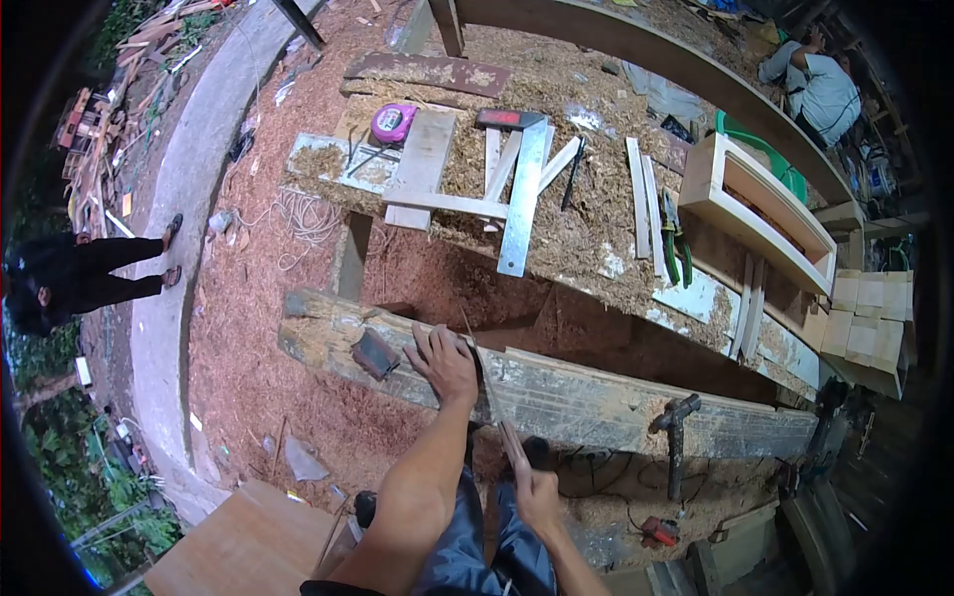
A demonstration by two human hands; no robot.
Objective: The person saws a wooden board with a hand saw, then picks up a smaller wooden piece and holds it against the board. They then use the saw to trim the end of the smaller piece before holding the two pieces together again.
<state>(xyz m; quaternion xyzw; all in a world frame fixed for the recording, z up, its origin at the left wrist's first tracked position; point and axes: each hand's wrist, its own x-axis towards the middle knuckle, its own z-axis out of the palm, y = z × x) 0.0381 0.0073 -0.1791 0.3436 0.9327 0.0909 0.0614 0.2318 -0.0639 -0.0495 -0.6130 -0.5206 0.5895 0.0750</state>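
Note:
My left hand (444,366) lies on the long worn plank (596,397) with its fingers stretched apart, pressing near the plank's far edge. Anything under the palm is hidden. My right hand (538,497) is wrapped round the wooden handle of a saw (487,382), whose thin blade appears nearly edge-on. The blade runs across the plank just right of my left hand, its tip past the far edge. A dark reddish block (375,355) sits left of my left hand. Farther right, a hammer (678,427) rests with its head on the plank and its handle toward me.
Beyond a gap, a shaving-covered bench holds a try square (524,194), a pink tape measure (394,123), green-handled pliers (677,243), wood strips and a wooden box frame (760,214). One person (89,273) stands at left; another person (825,94) is at back right.

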